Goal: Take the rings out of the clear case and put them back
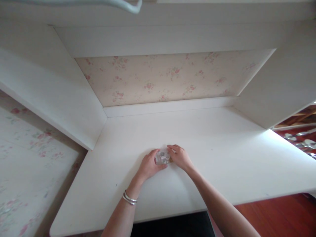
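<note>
Count: two hands, one small clear object, one white desk, two thin silver bangles.

Small clear object (162, 156): one, transparent, plastic or glass by appearance, with greyish content inside; too small and too covered to identify further. It sits on the white desk (222, 158), roughly mid-width of the desk top and nearer its front edge than the back rail.

Left hand (149, 165): on the desk, touching the left side of the clear object. Fingers are curled around it, thumb toward the near side; they are closed on it.

Right hand (180, 156): on the desk, touching the right side of the same object. Fingers are bent and lie close together over its top and right edge; grip appears closed on it, though the underside contact is hidden.

Silver bangles (129, 198): two, on the left wrist, toward the desk's front edge.

Surroundings, relative to the desk: floral wallpaper panel (170, 77) stands behind the back rail; white side panels rise at left and right; a floral bedspread (29, 158) lies left of the desk; red-brown floor (278, 214) shows below the front right edge.

Writing: no brand, label or lettering is legible.
</note>
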Tool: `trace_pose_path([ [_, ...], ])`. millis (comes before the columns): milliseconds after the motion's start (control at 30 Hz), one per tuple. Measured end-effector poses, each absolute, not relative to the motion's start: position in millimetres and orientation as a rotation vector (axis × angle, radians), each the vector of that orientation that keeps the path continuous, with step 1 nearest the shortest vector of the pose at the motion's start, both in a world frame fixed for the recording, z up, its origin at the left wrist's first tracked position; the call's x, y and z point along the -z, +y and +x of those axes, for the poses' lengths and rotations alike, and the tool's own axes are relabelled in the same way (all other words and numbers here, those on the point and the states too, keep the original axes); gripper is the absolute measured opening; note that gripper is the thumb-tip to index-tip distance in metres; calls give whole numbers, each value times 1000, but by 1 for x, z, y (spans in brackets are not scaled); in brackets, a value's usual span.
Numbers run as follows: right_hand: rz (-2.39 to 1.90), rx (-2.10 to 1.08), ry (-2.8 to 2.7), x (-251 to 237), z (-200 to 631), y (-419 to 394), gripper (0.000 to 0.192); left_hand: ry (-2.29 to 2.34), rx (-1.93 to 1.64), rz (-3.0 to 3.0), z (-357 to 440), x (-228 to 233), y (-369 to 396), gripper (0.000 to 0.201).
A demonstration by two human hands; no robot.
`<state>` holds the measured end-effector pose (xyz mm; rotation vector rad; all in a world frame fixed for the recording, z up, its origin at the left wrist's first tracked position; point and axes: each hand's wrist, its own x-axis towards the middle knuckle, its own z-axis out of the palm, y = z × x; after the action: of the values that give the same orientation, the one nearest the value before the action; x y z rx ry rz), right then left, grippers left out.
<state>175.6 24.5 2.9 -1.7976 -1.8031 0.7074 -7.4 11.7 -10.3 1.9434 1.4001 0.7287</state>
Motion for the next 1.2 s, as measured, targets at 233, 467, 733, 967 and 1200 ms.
trace_pose_path([
  [233, -1713, -727, -1812, 0, 180, 37, 28, 1384, -765, 1858, -7, 11, 15, 47],
  [467, -1681, -726, -1821, 3, 178, 31, 29, 1425, -837, 1779, -3, 13, 21, 32],
  [733, -1610, -761, -1790, 11, 182, 28, 32, 1439, -805, 1731, -3, 12, 24, 30],
  [967, -1550, -718, -1807, 16, 182, 24, 33, 1435, -826, 1725, -2, 16, 24, 28],
  [1200, -1498, -764, -1789, 16, 186, 21, 34, 1339, -811, 1720, -9, 14, 22, 34],
])
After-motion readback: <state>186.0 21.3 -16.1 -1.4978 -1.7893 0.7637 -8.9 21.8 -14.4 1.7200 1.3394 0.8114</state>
